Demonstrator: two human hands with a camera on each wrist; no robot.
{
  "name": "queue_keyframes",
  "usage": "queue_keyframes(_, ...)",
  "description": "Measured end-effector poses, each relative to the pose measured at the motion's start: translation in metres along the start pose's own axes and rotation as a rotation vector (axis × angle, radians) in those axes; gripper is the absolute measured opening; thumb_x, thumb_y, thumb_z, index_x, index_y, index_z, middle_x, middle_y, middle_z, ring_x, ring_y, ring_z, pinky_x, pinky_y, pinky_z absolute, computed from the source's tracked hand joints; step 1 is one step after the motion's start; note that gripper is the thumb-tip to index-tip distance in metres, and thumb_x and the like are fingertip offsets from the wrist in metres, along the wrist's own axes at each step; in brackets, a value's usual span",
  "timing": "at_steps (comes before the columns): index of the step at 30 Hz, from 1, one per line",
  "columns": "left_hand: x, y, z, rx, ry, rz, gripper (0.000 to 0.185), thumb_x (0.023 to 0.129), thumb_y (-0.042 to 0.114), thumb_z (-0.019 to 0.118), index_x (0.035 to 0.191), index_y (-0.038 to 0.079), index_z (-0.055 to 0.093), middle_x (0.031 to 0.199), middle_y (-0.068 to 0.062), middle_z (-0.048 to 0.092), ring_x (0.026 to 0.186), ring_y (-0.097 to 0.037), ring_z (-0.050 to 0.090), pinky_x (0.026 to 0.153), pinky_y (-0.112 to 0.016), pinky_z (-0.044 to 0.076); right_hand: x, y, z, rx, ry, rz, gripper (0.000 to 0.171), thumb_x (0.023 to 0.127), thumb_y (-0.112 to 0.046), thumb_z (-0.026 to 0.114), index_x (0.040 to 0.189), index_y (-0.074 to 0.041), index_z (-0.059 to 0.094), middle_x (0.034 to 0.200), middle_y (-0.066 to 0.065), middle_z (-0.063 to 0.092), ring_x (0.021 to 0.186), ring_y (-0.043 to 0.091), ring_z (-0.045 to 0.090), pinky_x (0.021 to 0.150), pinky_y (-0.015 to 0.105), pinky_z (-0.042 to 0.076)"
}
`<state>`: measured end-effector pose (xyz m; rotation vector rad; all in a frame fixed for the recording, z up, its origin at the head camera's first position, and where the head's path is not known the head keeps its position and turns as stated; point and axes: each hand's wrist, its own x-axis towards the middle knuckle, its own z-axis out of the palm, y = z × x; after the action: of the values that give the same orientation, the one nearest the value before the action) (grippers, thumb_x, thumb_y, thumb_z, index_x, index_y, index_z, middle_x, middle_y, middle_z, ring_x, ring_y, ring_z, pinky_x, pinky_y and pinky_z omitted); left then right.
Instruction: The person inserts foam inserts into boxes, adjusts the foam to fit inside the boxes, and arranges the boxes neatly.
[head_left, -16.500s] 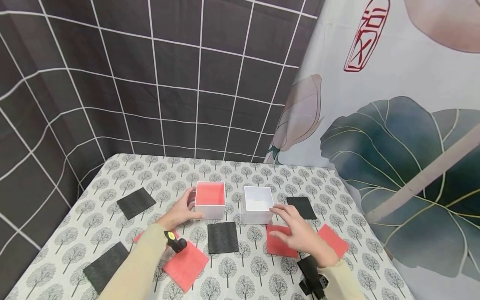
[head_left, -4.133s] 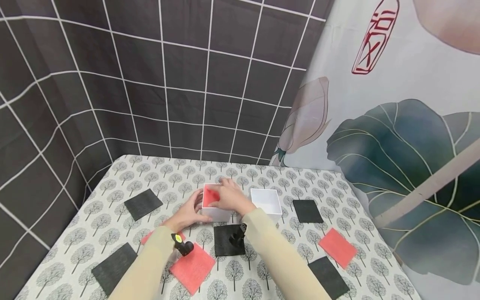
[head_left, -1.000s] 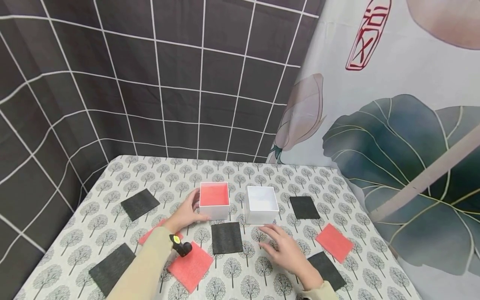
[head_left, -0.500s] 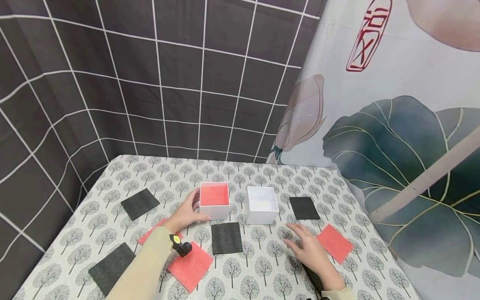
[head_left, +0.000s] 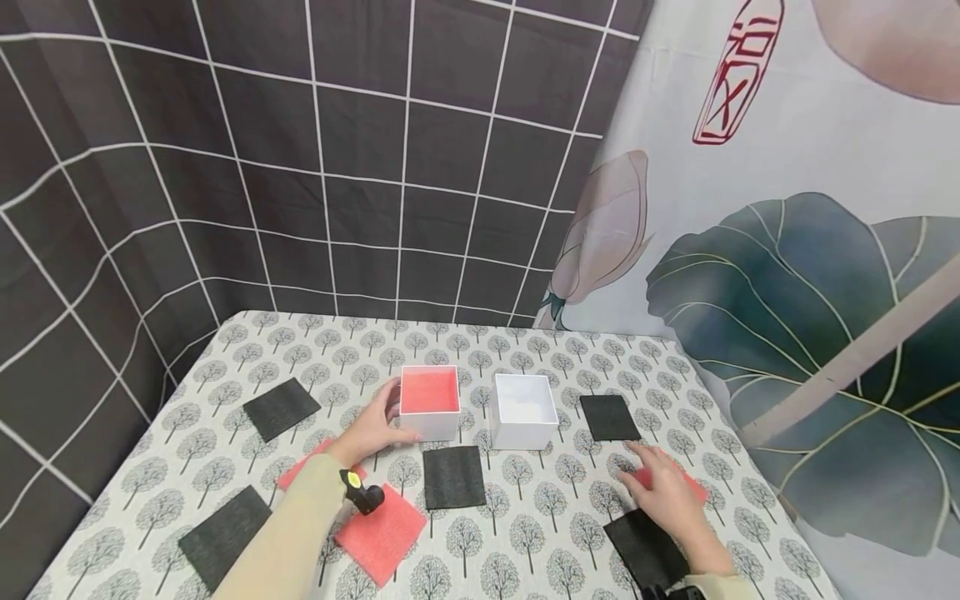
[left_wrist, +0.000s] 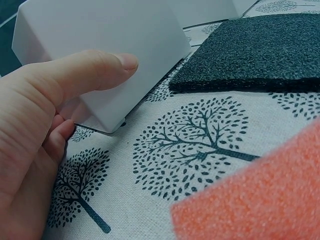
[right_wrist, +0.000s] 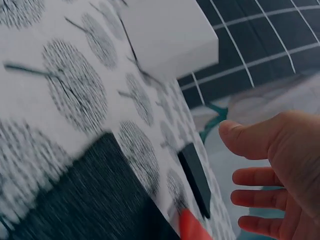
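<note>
My left hand (head_left: 377,423) grips the near left corner of a white box (head_left: 430,422) lined with red foam. In the left wrist view the thumb (left_wrist: 85,70) presses flat on that box's wall (left_wrist: 115,35). An empty white box (head_left: 524,409) stands just to its right. My right hand (head_left: 662,486) is spread open over a red foam square (head_left: 693,489) at the right, which it mostly covers. In the right wrist view the right hand's fingers (right_wrist: 260,177) are spread apart and hold nothing, with a red corner (right_wrist: 192,227) below them.
Black foam squares lie at far left (head_left: 281,408), front left (head_left: 221,533), centre front (head_left: 453,476), right of the boxes (head_left: 609,417) and under my right wrist (head_left: 641,550). Red squares lie by my left forearm (head_left: 378,533) (head_left: 300,468). Curtains close the back and right.
My right hand has moved right, from in front of the empty white box to the red square at the right. The left hand has stayed on the red-lined box.
</note>
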<state>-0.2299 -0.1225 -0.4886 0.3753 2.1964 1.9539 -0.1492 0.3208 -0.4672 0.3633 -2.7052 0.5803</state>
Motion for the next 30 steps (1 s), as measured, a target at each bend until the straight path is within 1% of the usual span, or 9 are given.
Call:
queue_keyframes(3,0.000,-0.001,0.000,0.009,0.002,-0.001,0.108,0.061,-0.003,0.082,0.146,0.002,0.015,0.145,-0.021,0.028,0.129,-0.036,0.035,0.107,-0.040,0.030,0.000,0.009,-0.009,-0.026,-0.055,0.093,0.057,0.078,-0.016,0.073,0.125,0.006,0.051,0.114,0.027,0.054,0.100,0.045,0.053,0.078,0.059,0.047)
queue_keyframes(6,0.000,-0.001,0.000,0.018,0.004,-0.001,0.108,0.061,-0.002,0.082,0.146,0.002,0.015,0.146,-0.022,0.027,0.130,-0.035,0.033,0.108,-0.040,0.029,-0.001,0.018,-0.016,-0.059,-0.128,0.177,0.066,0.081,-0.024,0.070,0.131,0.009,0.042,0.121,0.034,0.046,0.105,0.050,0.048,0.080,0.064,0.044)
queue_keyframes(10,0.000,-0.001,0.000,0.019,0.004,-0.002,0.108,0.062,-0.001,0.082,0.146,0.003,0.015,0.146,-0.021,0.027,0.130,-0.035,0.033,0.108,-0.040,0.028,-0.002,0.030,-0.020,-0.076,-0.205,0.238,0.075,0.084,-0.033,0.067,0.133,0.013,0.035,0.126,0.040,0.037,0.112,0.056,0.038,0.088,0.068,0.036)
queue_keyframes(14,0.000,-0.001,0.000,0.010,-0.004,0.003,0.106,0.062,-0.002,0.081,0.146,0.003,0.016,0.145,-0.020,0.030,0.128,-0.035,0.037,0.106,-0.040,0.031,-0.004,0.042,-0.021,-0.092,-0.262,0.280,0.082,0.085,-0.041,0.064,0.133,0.017,0.031,0.127,0.044,0.033,0.115,0.058,0.032,0.092,0.067,0.032)
queue_keyframes(18,0.001,-0.003,-0.001,-0.003,-0.014,0.021,0.105,0.062,-0.003,0.081,0.145,0.004,0.018,0.143,-0.019,0.032,0.126,-0.035,0.040,0.104,-0.041,0.035,-0.006,0.052,-0.020,-0.096,-0.300,0.305,0.090,0.083,-0.045,0.065,0.132,0.020,0.027,0.125,0.045,0.033,0.113,0.057,0.035,0.092,0.065,0.035)
queue_keyframes(22,0.007,-0.015,-0.002,-0.017,-0.009,0.028,0.106,0.061,-0.003,0.081,0.145,0.006,0.018,0.144,-0.018,0.032,0.126,-0.035,0.039,0.103,-0.041,0.036,-0.006,0.059,-0.020,-0.057,-0.335,0.345,0.092,0.080,-0.041,0.069,0.128,0.025,0.025,0.121,0.046,0.035,0.108,0.055,0.040,0.088,0.061,0.040)
queue_keyframes(25,0.011,-0.025,-0.002,-0.020,0.001,0.022,0.108,0.060,0.000,0.083,0.146,0.010,0.019,0.144,-0.016,0.032,0.127,-0.033,0.038,0.104,-0.040,0.036,-0.006,0.064,-0.019,-0.032,-0.353,0.366,0.092,0.079,-0.038,0.071,0.125,0.027,0.026,0.115,0.045,0.039,0.102,0.050,0.045,0.083,0.057,0.044)
queue_keyframes(27,0.012,-0.029,-0.002,-0.015,0.007,0.021,0.109,0.059,0.003,0.085,0.145,0.011,0.020,0.144,-0.014,0.033,0.127,-0.031,0.039,0.103,-0.038,0.037,-0.007,0.067,-0.019,-0.023,-0.361,0.374,0.091,0.078,-0.038,0.072,0.123,0.027,0.027,0.112,0.043,0.041,0.097,0.047,0.047,0.080,0.055,0.045)
queue_keyframes(30,0.014,-0.031,-0.002,-0.007,0.017,0.020,0.111,0.057,0.007,0.087,0.145,0.012,0.020,0.143,-0.012,0.035,0.125,-0.030,0.042,0.101,-0.037,0.039,-0.009,0.071,-0.017,-0.026,-0.381,0.380,0.094,0.076,-0.041,0.072,0.124,0.026,0.027,0.114,0.043,0.039,0.098,0.046,0.046,0.078,0.053,0.046)
